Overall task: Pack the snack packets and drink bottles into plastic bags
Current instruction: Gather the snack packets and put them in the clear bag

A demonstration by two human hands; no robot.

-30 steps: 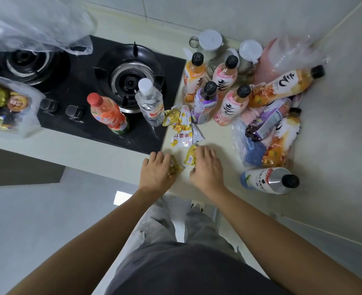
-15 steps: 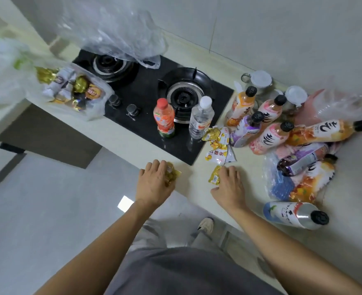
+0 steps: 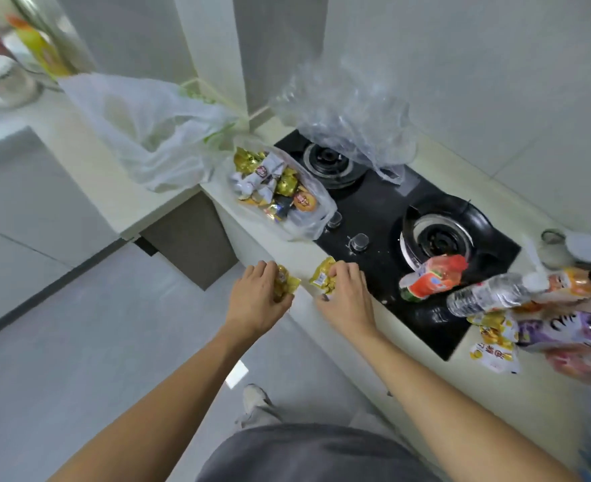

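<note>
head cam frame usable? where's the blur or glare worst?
Head view: motion blur smears the right edge, worst on the red-capped orange bottle and clear water bottle; the left hand and right hand, each gripping yellow snack packets, stay fairly sharp; wide-angle bending at the borders; soft even light, one bright patch on the floor.

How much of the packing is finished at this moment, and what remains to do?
Done: one plastic bag beside the stove already holds many snack packets. In hand: the left hand grips a yellow packet, and the right hand grips another packet; neither is in the bag yet. Left: the bottles and a few packets on the right still lie unpacked.
</note>
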